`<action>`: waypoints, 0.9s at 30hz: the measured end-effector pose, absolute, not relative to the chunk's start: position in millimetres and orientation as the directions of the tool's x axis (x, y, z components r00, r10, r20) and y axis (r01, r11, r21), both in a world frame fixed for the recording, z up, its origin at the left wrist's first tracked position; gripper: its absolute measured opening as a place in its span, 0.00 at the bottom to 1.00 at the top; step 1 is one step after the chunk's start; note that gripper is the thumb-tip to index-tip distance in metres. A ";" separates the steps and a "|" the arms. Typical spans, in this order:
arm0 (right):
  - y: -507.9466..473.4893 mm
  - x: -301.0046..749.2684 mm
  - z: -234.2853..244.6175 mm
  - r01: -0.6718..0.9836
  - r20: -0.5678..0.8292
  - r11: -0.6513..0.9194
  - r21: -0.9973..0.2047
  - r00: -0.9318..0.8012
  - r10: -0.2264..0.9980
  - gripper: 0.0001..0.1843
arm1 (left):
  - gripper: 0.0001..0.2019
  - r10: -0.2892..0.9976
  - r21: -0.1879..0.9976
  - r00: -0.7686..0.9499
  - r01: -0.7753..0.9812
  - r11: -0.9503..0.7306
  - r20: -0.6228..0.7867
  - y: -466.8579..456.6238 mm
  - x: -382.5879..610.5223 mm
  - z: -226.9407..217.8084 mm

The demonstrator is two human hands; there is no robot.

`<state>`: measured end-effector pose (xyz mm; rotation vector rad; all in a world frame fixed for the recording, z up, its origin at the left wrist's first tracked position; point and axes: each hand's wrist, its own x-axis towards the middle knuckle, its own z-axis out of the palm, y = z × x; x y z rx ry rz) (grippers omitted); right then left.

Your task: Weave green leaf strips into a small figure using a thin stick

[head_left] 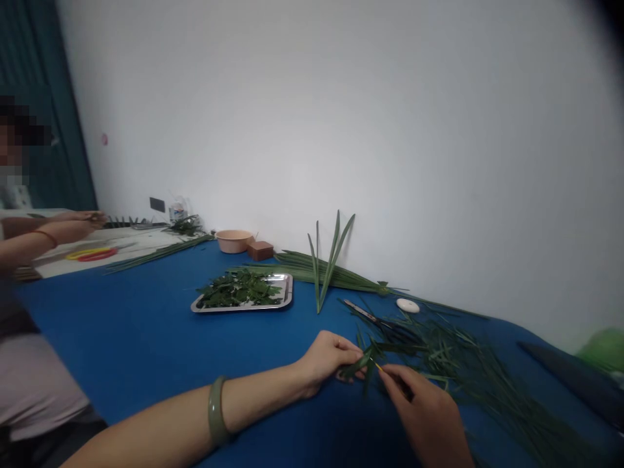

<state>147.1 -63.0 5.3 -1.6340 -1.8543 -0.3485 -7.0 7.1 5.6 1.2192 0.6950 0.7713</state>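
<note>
My left hand (pixel 327 359) rests on the blue tablecloth (pixel 146 338) and pinches a small folded green leaf piece (pixel 358 364) between its fingertips. My right hand (pixel 423 406) meets it from the right, its fingers closed on the other end of the same leaf piece, where a thin yellowish bit shows. A jade bangle (pixel 216 411) sits on my left forearm. Just beyond my hands lies a heap of long narrow green leaf strips (pixel 453 357).
A metal tray (pixel 287 296) with folded green pieces stands mid-table. Scissors (pixel 363 314), a white oval object (pixel 408 305), long leaves (pixel 326 270), a pink bowl (pixel 234 240) and a brown box (pixel 260 249) lie by the wall. Another person's hands (pixel 80 221) work at far left.
</note>
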 end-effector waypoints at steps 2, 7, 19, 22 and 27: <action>-62.6 147.3 4.9 0.959 0.618 0.199 -0.200 -0.034 0.786 0.12 | 0.10 0.834 0.980 0.549 -0.129 0.149 -0.054 7.7 -7.0 5.2; -61.8 148.4 4.0 0.961 0.614 0.186 -0.205 -0.022 0.789 0.11 | 0.09 0.861 0.985 0.507 -0.120 0.124 -0.046 9.4 -5.8 2.7; -65.2 146.3 8.8 0.978 0.597 0.135 -0.161 -0.013 0.802 0.10 | 0.07 0.889 0.994 0.457 -0.087 0.064 -0.017 8.5 -5.2 4.7; -64.9 146.5 8.4 0.978 0.616 0.158 -0.139 -0.039 0.787 0.11 | 0.05 0.891 0.995 0.454 -0.079 0.053 -0.012 9.0 -4.7 4.0; -63.9 148.4 5.8 0.978 0.623 0.165 -0.125 -0.052 0.781 0.10 | 0.06 0.902 0.996 0.430 -0.084 0.020 0.018 10.1 -5.2 6.1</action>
